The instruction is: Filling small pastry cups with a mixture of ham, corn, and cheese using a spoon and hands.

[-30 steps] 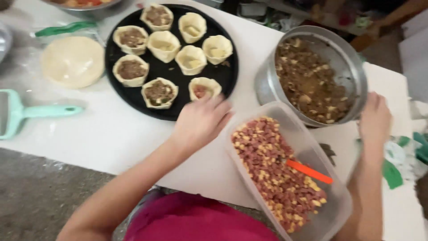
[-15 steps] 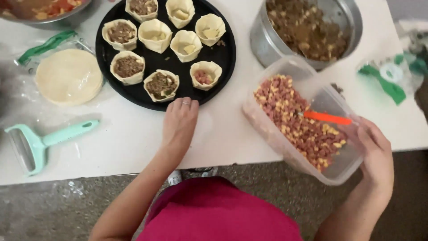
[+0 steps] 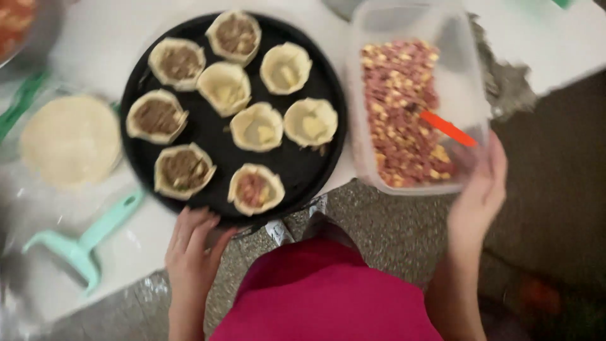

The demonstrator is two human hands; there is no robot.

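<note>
My left hand [image 3: 192, 249] grips the near rim of a round black tray [image 3: 302, 169], which overhangs the table's front edge. On the tray sit several pastry cups: some hold brown mince [image 3: 182, 62], some pale dough with a small cube [image 3: 256, 128], and one a pinkish filling [image 3: 255, 189]. My right hand [image 3: 480, 189] holds the near right corner of a clear plastic container [image 3: 404, 25]. It is held beside the tray and partly past the table's edge. It holds a chopped pink and yellow mix [image 3: 398, 107] with an orange spoon [image 3: 447, 128] in it.
A flat round of dough [image 3: 69, 139] lies left of the tray. A mint green tool [image 3: 88, 237] rests on the white table [image 3: 101, 38] near its front edge. A bowl with red contents [image 3: 12, 25] is at the top left. Grey speckled floor [image 3: 379, 215] lies below.
The tray has come toward me and now overhangs the table edge. My left hand went from flat on the table to the tray's rim. The container has shifted close beside the tray.
</note>
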